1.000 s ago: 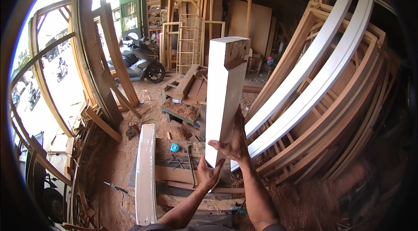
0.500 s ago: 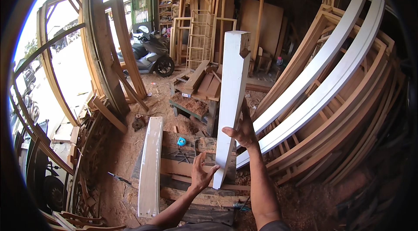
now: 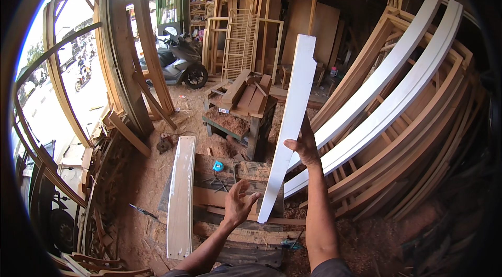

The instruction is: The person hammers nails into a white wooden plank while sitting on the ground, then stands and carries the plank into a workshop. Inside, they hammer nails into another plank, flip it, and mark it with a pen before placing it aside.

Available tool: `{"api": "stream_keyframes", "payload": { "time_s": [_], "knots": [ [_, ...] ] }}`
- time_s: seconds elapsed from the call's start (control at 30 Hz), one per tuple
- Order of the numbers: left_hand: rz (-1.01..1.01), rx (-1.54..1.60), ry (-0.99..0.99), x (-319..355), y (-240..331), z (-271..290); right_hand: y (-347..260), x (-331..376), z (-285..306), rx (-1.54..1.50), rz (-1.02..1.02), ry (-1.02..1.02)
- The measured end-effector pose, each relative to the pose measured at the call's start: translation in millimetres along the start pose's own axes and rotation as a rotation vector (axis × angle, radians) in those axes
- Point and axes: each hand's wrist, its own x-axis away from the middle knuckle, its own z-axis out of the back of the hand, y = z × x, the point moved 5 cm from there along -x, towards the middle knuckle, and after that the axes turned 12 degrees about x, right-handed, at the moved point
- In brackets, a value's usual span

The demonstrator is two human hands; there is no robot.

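A long white-painted wooden beam (image 3: 288, 130) stands tilted in front of me, its top leaning right and away. A small notch shows on the right edge near its top. My right hand (image 3: 306, 149) grips it around the middle, the thumb lying across the white face and the fingers behind, mostly hidden. Beside its lower end is my left hand (image 3: 241, 205), holding nothing, fingers loosely bent and apart from the thumb. The thumb tip comes close to the beam. Beneath is a rough wooden workbench (image 3: 246, 252), and on its left lies a pale board (image 3: 180, 198) with white edges.
A blue tape measure (image 3: 218, 166) rests on the bench. Two long white beams (image 3: 387, 81) lean on wooden frames (image 3: 418, 138) at the right. Ahead, a small sawdust-strewn table (image 3: 254, 115) holds wood offcuts. A motorbike (image 3: 180, 62) is parked behind it; a pen-like tool (image 3: 142, 211) lies left.
The beam's top has swung right and the beam has turned, showing its notched edge in profile. My right hand moved up and slightly right with it. My left thumb has come away from the beam.
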Motion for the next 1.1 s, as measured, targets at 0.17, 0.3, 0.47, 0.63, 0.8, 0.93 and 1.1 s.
{"api": "stream_keyframes", "payload": {
  "time_s": [0.17,0.3,0.47,0.63,0.8,0.93,1.1],
  "knots": [
    [0.113,0.066,-0.066,0.2,1.2,-11.5,21.3,7.0,16.7,-0.058,-0.083,-0.007],
    [0.058,0.118,-0.107,-11.5,16.2,-32.0,37.7,21.6,24.7,-0.137,-0.165,0.022],
    [-0.001,0.093,-0.167,-30.4,40.0,-59.5,35.4,35.5,27.6,-0.152,-0.175,0.017],
    [-0.056,0.107,-0.185,-31.0,54.5,-79.2,22.9,38.0,27.8,-0.112,-0.175,0.002],
    [0.01,0.097,-0.187,-23.3,48.6,-71.3,13.4,31.7,27.1,-0.025,-0.13,-0.006],
    [0.053,0.019,-0.17,-19.9,40.1,-58.9,8.4,26.0,25.7,-0.033,-0.059,0.065],
    [0.047,0.088,-0.121,-16.6,36.4,-50.5,9.2,22.0,21.0,-0.084,-0.055,0.073]
  ]
}}
